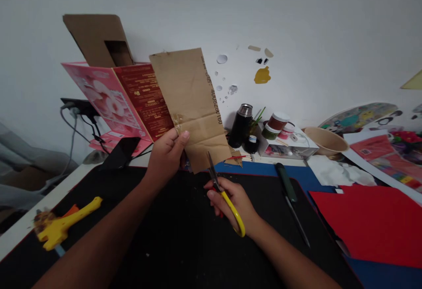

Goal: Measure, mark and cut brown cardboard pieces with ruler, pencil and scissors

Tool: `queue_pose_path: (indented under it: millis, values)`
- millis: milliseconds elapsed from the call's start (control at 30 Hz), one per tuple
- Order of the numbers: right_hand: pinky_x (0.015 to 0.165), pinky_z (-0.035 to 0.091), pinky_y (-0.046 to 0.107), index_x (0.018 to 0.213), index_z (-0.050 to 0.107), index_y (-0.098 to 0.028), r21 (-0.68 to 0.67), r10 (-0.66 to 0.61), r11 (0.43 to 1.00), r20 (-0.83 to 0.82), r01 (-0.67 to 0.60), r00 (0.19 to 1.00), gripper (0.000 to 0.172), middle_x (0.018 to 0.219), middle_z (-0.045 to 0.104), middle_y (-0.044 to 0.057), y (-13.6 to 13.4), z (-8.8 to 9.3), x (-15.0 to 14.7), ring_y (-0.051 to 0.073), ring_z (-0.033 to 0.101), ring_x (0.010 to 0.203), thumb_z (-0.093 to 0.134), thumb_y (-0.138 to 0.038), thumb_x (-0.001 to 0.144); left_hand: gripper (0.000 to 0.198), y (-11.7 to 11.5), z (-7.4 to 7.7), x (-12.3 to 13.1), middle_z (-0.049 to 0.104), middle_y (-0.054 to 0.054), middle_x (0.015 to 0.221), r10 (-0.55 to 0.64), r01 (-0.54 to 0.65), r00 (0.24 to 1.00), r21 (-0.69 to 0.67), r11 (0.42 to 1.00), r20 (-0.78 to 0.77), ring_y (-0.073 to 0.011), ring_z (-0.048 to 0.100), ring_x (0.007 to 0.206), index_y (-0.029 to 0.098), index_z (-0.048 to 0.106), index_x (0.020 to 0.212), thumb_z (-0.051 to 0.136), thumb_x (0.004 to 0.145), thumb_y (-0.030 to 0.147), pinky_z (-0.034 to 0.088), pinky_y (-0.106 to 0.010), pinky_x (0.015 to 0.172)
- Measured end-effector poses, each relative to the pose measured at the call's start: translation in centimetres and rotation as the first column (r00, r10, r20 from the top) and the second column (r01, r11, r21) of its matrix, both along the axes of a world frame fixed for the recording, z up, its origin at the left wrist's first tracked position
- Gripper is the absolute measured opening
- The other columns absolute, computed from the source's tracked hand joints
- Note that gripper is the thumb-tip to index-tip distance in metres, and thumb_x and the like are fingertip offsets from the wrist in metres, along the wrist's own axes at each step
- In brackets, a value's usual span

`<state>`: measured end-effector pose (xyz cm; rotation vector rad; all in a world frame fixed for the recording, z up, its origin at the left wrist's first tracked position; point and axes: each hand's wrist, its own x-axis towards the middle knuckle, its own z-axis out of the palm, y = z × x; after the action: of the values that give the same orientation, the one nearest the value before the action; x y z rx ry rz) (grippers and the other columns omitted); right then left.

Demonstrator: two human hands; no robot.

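My left hand pinches the left edge of a creased brown cardboard piece, its thumb on the front face. The cardboard stands raised above the black mat, with printed digits along its right edge and some clear tape near my thumb. My right hand is closed on scissors with yellow and red handles. The scissor blades point up and are at the cardboard's lower edge, one blade tip showing in front of it. Part of the red handle is hidden behind my fingers.
A pink and red box and a phone stand at the left, near a yellow tool. Behind are a black thermos, paint jars and a bowl. At the right lie a green-handled tool and red paper.
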<state>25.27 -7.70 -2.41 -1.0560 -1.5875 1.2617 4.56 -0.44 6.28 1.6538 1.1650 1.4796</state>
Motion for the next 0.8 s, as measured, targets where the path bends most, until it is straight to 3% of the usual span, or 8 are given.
queue_pose_path:
  millis: [533, 800]
  values:
    - [0.047, 0.044, 0.022, 0.111, 0.074, -0.02, 0.015, -0.014, 1.0, 0.017, 0.014, 1.0, 0.038, 0.068, 0.062, -0.003, -0.15, -0.2, -0.12, 0.012, 0.057, 0.05, 0.071, -0.057, 0.101, 0.037, 0.34, 0.13, -0.07, 0.05, 0.007, 0.044, -0.006, 0.005, 1.0, -0.068, 0.998, -0.019, -0.0119, 0.043, 0.034, 0.025, 0.054, 0.074, 0.059, 0.103, 0.048, 0.027, -0.023, 0.036]
    - [0.047, 0.044, 0.023, 0.111, 0.073, -0.02, -0.002, -0.03, 1.0, 0.002, 0.03, 1.0, 0.04, 0.069, 0.062, -0.003, -0.03, 0.0, -0.12, 0.011, 0.057, 0.049, 0.069, -0.058, 0.102, 0.037, 0.57, -0.49, 0.17, 0.051, 0.007, 0.046, 0.001, 0.0, 1.0, -0.072, 0.997, 0.024, -0.0122, 0.047, 0.036, 0.025, 0.053, 0.075, 0.059, 0.103, 0.048, 0.031, -0.023, 0.038]
